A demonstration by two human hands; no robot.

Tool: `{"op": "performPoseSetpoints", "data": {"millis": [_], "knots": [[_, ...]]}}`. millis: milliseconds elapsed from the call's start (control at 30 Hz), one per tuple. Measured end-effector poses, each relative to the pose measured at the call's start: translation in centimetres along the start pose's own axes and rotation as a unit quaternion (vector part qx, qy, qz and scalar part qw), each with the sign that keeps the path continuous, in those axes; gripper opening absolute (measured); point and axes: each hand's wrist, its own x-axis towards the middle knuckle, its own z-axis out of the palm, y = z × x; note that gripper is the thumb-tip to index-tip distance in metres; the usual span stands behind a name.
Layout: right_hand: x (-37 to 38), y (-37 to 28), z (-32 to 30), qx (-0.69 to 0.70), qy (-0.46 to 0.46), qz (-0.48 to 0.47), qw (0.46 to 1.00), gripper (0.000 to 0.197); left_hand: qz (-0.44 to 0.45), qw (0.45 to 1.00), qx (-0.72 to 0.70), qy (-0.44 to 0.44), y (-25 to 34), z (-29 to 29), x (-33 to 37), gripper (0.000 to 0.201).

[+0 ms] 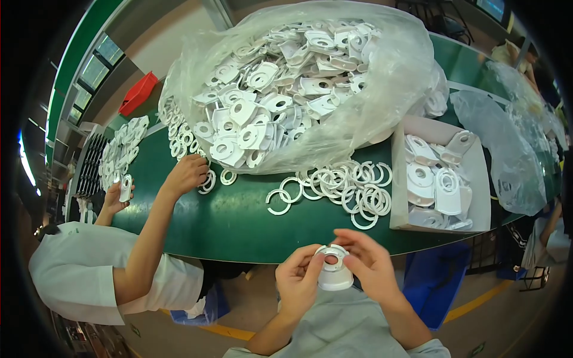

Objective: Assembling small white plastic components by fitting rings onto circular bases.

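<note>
Close in front of me, past the table's near edge, a white plastic housing with a round hole (335, 279) is held between both hands. My left hand (296, 279) grips its left side, thumb on the front. My right hand (371, 268) closes on the right side, its thumb by the round top and its fingers curled behind. Whether a ring is seated on the housing I cannot tell. Beyond my hands, a loose pile of white split rings (351, 192) lies on the green table (250, 221).
A large clear plastic bag (397, 95) full of white housings fills the table's middle. At right stands an open carton (484, 206) holding several more. A co-worker's hand (190, 174) reaches to rings at left; their other hand (113, 201) holds a housing. Blue bins (439, 280) stand below.
</note>
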Motion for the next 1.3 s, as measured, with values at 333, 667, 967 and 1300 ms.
{"op": "performPoseSetpoints", "data": {"millis": [333, 667, 967, 1300], "knots": [[0.5, 0.5, -0.2, 0.036, 0.007, 0.042, 0.998, 0.028, 0.219, 0.844, 0.472, 0.132, 1.5, -3.6, 5.4, 0.020], [3.0, 0.7, -0.8, 0.033, -0.019, 0.062, 0.997, 0.026, 0.204, 0.868, 0.453, 0.020, 1.9, -6.0, 9.2, 0.012], [3.5, 0.7, -1.3, 0.052, -0.043, 0.080, 0.995, 0.025, 0.096, 0.969, 0.201, 0.104, 1.4, -7.0, 11.2, 0.009], [3.1, 0.6, -1.3, 0.047, -0.039, 0.081, 0.995, 0.025, 0.224, 0.872, 0.420, 0.114, 3.8, -8.8, 12.8, 0.007]]}}
